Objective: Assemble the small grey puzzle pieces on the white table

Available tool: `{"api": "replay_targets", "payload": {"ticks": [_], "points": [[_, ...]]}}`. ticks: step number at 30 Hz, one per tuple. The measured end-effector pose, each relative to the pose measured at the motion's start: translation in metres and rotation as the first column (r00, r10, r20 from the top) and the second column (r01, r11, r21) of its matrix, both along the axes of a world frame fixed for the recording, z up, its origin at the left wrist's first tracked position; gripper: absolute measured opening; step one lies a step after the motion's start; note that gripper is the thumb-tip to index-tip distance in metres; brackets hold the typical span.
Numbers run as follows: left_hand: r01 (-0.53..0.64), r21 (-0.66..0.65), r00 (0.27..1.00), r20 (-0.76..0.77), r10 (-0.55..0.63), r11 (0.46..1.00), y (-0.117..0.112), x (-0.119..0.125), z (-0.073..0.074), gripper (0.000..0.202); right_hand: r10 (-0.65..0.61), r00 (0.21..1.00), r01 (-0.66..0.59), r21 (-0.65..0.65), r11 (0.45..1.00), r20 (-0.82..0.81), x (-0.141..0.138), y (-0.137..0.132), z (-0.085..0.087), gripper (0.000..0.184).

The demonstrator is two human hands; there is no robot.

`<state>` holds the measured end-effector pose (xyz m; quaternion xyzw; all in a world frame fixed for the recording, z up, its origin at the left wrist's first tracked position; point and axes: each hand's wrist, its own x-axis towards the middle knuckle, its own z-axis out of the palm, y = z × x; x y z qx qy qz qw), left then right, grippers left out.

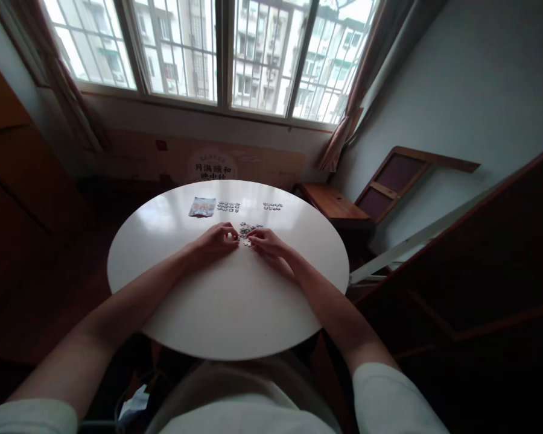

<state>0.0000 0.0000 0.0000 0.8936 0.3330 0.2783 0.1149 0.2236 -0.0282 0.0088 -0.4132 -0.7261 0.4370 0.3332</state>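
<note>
On the round white table (226, 301) lies a small loose pile of jigsaw puzzle pieces (248, 229). To the left of the pile is my left hand (219, 237), its fingers curled together around a small dark puzzle piece. My right hand (266, 240) reaches over the pile's right side, with thumb and fingertips pinched at a puzzle piece. Behind the hands, several puzzle pieces (228, 207) are laid in rows, and a smaller group of pieces (272, 206) lies in two rows farther right. Left of the larger rows is a colourful packet or picture sheet (202, 207).
A wooden chair (335, 202) stands beyond the table at the right. A folding wooden frame (398, 181) leans by the wall behind it. Barred windows (221, 54) with curtains are ahead, above a large printed box (212, 163). A dark wooden cabinet (9, 181) is at left.
</note>
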Motion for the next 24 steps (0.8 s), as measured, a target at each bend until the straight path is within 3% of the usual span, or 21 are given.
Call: {"api": "replay_targets", "payload": {"ticks": [11, 14, 19, 24], "points": [[0.015, -0.235, 0.982, 0.187, 0.030, 0.972, 0.012, 0.004, -0.015, 0.027, 0.011, 1.000, -0.012, 0.025, 1.000, 0.017, 0.001, 0.004, -0.002, 0.026], [0.080, -0.318, 0.965, 0.261, 0.006, 0.945, 0.009, 0.005, -0.011, 0.029, 0.016, 1.000, -0.017, 0.040, 0.999, 0.012, 0.001, 0.005, -0.004, 0.025], [0.154, -0.367, 0.919, 0.393, 0.003, 0.917, -0.003, 0.012, 0.001, 0.033, 0.021, 1.000, -0.021, 0.029, 0.999, 0.017, 0.000, 0.003, -0.003, 0.027], [0.203, -0.413, 0.892, 0.452, 0.006, 0.888, -0.008, 0.016, 0.004, 0.036, 0.035, 0.998, -0.039, 0.072, 0.997, 0.052, 0.001, 0.004, -0.004, 0.031]]}}
